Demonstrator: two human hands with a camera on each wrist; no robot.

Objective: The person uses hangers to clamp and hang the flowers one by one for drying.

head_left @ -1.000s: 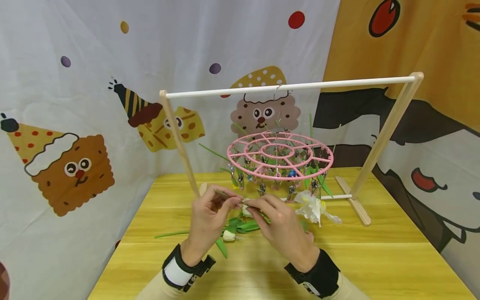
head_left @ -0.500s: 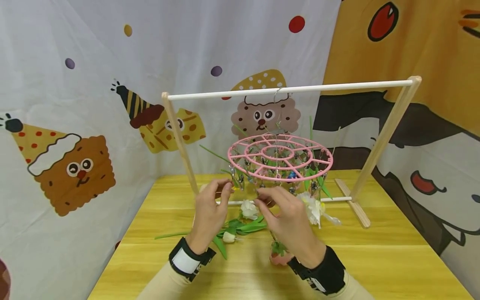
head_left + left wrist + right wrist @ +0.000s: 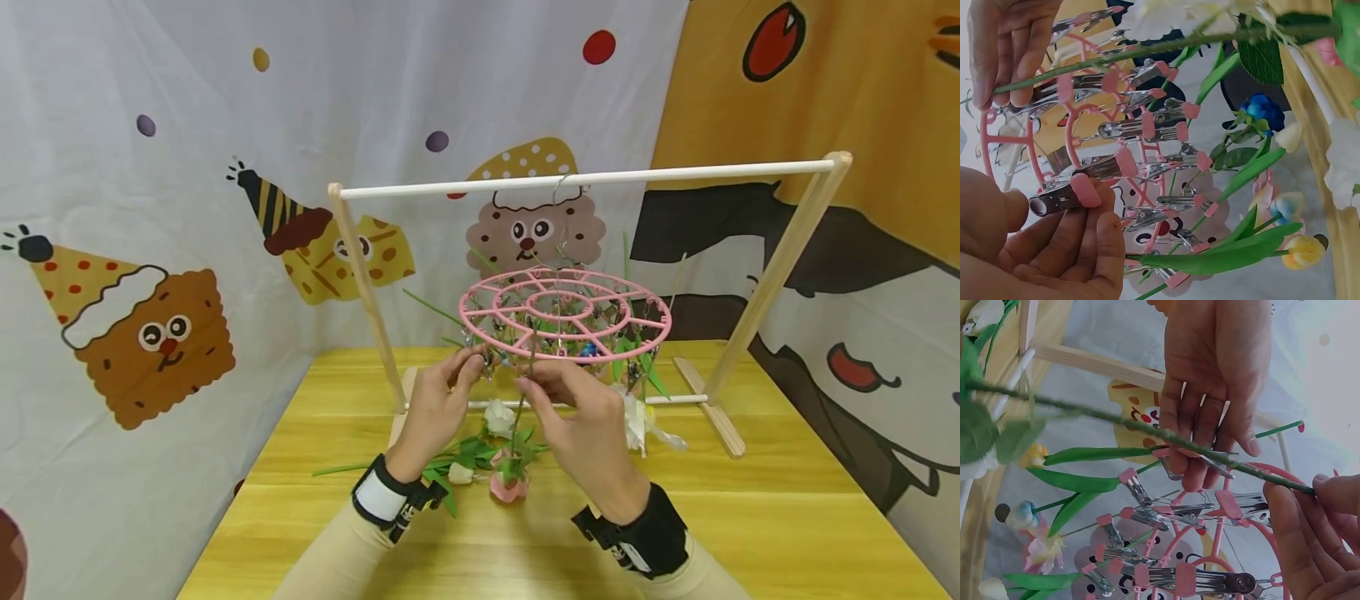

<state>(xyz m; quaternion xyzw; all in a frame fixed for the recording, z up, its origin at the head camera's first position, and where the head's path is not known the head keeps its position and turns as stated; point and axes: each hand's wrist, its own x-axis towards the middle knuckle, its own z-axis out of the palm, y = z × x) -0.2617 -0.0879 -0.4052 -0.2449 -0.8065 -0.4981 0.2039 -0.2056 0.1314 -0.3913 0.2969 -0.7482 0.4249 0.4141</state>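
Observation:
My right hand pinches the thin green stem of an artificial pink rose between thumb and fingers near the stem's end. The bloom hangs downward over the table. At the left front rim of the round pink clip hanger, my left hand holds a metal clip with pink tips between thumb and fingers. In the right wrist view, the stem passes in front of the left hand's fingers. Other clips on the hanger hold flowers by their stems, among them a yellow tulip and a blue rose.
The hanger hangs by its hook from the white bar of a wooden-legged stand. On the table lie green-leaved stems with a white flower and a white bud. A large white flower hangs at the right.
My left hand has left the stem and moved to a clip on the hanger's rim. My right hand has raised the stem end, and the pink bloom has swung left below it.

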